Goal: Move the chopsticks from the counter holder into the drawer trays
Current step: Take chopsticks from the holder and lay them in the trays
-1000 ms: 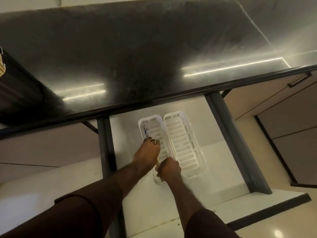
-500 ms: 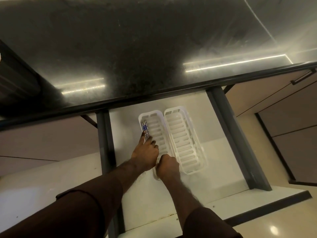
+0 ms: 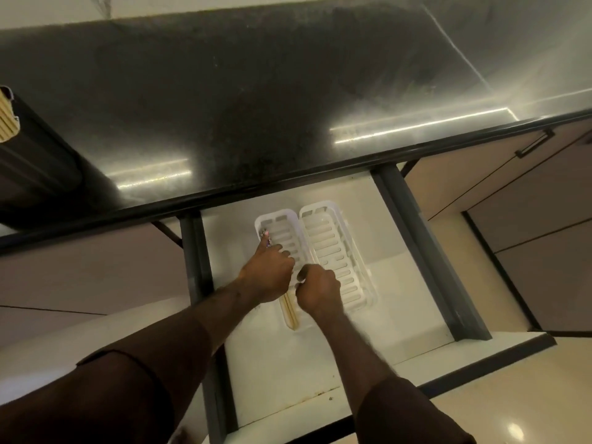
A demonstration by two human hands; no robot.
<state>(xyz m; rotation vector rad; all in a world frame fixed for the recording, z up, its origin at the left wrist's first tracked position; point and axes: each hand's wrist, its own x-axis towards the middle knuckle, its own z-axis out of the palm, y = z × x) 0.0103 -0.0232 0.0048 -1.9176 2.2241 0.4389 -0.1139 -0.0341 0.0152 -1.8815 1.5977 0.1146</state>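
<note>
Far left edge: holder on the black table, pale stick ends showing inside, so more chopsticks likely wait there. Below the table edge the drawer stands open, two white slotted trays side by side on its floor. Left tray carries the chopsticks: plain wooden ends stick out toward the person between the two wrists, patterned tips lie near the far wall. Left hand rests flat over the sticks, forefinger stretched along them to the tips, other fingers loosely curled; pressing down, not gripping, as far as visible. Right hand sits just beside, at the left tray's near right side, fingers curled in a loose fist; whether it pinches a stick or only the tray rim, cannot tell. Right tray looks bare. Judgement on the step: settling the sticks in. Best done by keeping them parallel to the tray's long side, tips all one way, pushing the near ends forward till they clear the rim, steadying the tray so it does not slide. Writing: none readable; tip pattern too small to make out, no brand seen on the trays or holder.
</note>
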